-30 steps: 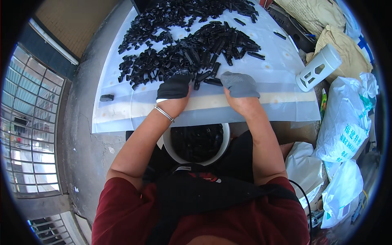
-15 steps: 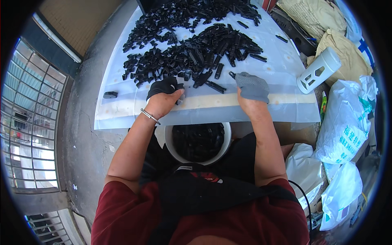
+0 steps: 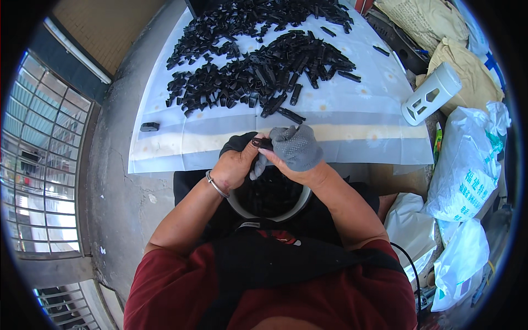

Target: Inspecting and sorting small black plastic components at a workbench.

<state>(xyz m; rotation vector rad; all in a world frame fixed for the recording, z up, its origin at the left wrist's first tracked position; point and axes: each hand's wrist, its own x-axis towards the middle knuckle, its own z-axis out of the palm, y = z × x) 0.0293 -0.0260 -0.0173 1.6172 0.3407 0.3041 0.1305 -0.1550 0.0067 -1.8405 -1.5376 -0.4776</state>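
Observation:
My left hand (image 3: 235, 160), in a black glove with the thumb bare, meets my right hand (image 3: 297, 150) over the table's near edge. A grey dotted glove covers most of the right hand. Between them, pinched by the fingers of both, is a small black plastic piece (image 3: 263, 143); its far side is hidden by the gloves. Just beyond lie long narrow black plastic pieces (image 3: 290, 115). Below the hands stands a round white bucket (image 3: 302, 204) holding many black pieces, partly covered by my hands.
Heaps of short black clip-like parts (image 3: 206, 85) and longer strips cover the far table (image 3: 363, 129). A lone black block (image 3: 149, 127) lies at the left edge. At right are a white cut-out cylinder (image 3: 431, 94) and stuffed plastic bags (image 3: 462, 165).
Both hands have drawn in from the table to above the bucket and come together. The right hand has brought in the black piece that it held apart on the right.

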